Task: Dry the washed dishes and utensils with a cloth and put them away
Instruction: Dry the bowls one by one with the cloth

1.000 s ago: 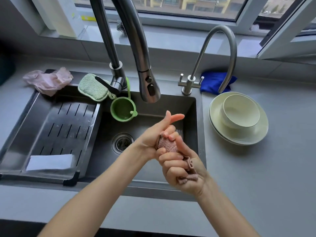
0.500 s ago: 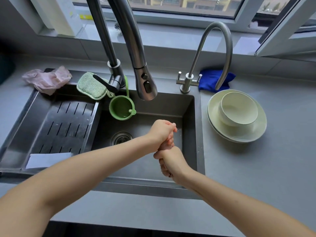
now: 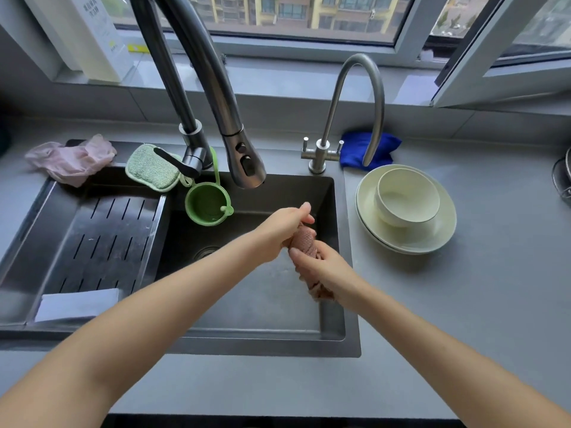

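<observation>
Both hands grip a twisted pink-brown cloth (image 3: 304, 240) over the right side of the dark sink (image 3: 327, 335). My left hand (image 3: 282, 231) holds its upper end, my right hand (image 3: 321, 267) its lower part, and a frayed end hangs below the right hand. On the grey counter to the right, a pale green bowl (image 3: 408, 196) sits inside stacked pale green plates (image 3: 432, 239).
A tall dark tap (image 3: 228, 125) and a smaller steel tap (image 3: 355, 103) rise behind the sink. A slotted drain tray (image 3: 102, 239) with a white pad lies at left. A green strainer (image 3: 207, 205), green sponge (image 3: 151, 171), pink gloves (image 3: 71, 159) and blue cloth (image 3: 358, 149) sit around the rim.
The hands turned against each other around the cloth and then eased apart. More of the cloth shows between them now than half a second ago.
</observation>
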Demonstrator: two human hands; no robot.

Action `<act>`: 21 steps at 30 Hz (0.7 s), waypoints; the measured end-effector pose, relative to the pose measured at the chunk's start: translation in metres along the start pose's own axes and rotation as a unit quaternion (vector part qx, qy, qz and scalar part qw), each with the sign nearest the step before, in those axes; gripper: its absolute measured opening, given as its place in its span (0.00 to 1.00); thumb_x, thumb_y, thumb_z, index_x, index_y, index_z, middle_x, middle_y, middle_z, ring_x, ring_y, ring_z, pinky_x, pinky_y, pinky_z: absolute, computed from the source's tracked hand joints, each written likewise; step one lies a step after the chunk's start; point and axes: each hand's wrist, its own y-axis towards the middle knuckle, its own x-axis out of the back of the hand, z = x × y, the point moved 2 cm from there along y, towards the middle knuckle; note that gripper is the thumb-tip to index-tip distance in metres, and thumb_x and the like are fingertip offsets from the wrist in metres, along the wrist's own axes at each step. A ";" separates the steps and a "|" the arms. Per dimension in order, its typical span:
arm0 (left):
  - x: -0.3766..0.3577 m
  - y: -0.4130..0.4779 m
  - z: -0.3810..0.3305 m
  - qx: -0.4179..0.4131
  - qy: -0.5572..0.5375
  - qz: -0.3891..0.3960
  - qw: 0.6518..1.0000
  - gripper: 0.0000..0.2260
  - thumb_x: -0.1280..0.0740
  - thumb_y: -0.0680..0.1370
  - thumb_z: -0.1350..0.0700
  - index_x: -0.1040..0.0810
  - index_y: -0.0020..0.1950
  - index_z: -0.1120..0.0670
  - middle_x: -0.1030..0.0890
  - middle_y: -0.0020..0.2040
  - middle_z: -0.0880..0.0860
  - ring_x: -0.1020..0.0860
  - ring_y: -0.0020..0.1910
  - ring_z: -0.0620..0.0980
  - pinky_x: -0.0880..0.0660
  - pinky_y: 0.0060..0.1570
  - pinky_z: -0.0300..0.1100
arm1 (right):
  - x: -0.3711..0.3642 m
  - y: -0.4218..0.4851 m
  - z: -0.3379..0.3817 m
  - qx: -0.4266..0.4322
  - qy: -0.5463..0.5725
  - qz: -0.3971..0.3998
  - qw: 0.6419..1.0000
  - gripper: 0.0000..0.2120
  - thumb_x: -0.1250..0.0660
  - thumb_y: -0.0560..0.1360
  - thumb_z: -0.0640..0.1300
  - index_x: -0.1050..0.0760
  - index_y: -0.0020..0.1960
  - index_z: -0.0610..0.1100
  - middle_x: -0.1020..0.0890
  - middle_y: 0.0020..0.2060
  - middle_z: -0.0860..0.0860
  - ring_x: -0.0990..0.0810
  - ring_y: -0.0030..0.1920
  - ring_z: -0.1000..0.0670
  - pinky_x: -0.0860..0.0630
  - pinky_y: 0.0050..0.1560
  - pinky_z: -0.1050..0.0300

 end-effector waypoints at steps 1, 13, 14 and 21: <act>0.001 -0.001 -0.002 0.004 0.003 0.007 1.000 0.16 0.44 0.81 0.46 0.24 0.50 0.55 0.19 0.48 0.56 0.20 0.49 0.53 0.24 0.51 0.45 | 0.006 -0.004 0.004 0.023 -0.015 -0.006 1.000 0.12 0.34 0.77 0.52 0.29 0.53 0.45 0.25 0.38 0.47 0.27 0.35 0.51 0.28 0.32 0.60; -0.029 0.011 -0.023 -0.009 0.043 0.003 0.999 0.09 0.36 0.79 0.54 0.23 0.47 0.60 0.22 0.42 0.58 0.23 0.38 0.51 0.21 0.42 0.42 | 0.068 -0.059 -0.024 0.084 -0.137 -0.263 0.951 0.04 0.26 0.70 0.49 0.17 0.42 0.49 0.15 0.37 0.52 0.20 0.38 0.54 0.25 0.42 0.57; -0.042 0.013 -0.027 -0.025 0.046 0.003 0.999 0.08 0.35 0.79 0.55 0.23 0.47 0.60 0.23 0.40 0.57 0.23 0.36 0.50 0.21 0.40 0.40 | 0.078 -0.068 -0.023 0.084 -0.150 -0.291 0.941 0.04 0.27 0.71 0.48 0.18 0.45 0.50 0.15 0.38 0.55 0.19 0.40 0.55 0.24 0.44 0.58; -0.126 0.053 -0.060 -0.049 0.126 -0.041 0.990 0.05 0.35 0.76 0.58 0.27 0.47 0.59 0.25 0.41 0.56 0.20 0.41 0.56 0.19 0.42 0.45 | 0.149 -0.116 -0.008 0.081 -0.249 -0.425 0.867 0.13 0.27 0.71 0.50 0.21 0.55 0.55 0.16 0.48 0.57 0.19 0.48 0.51 0.31 0.40 0.60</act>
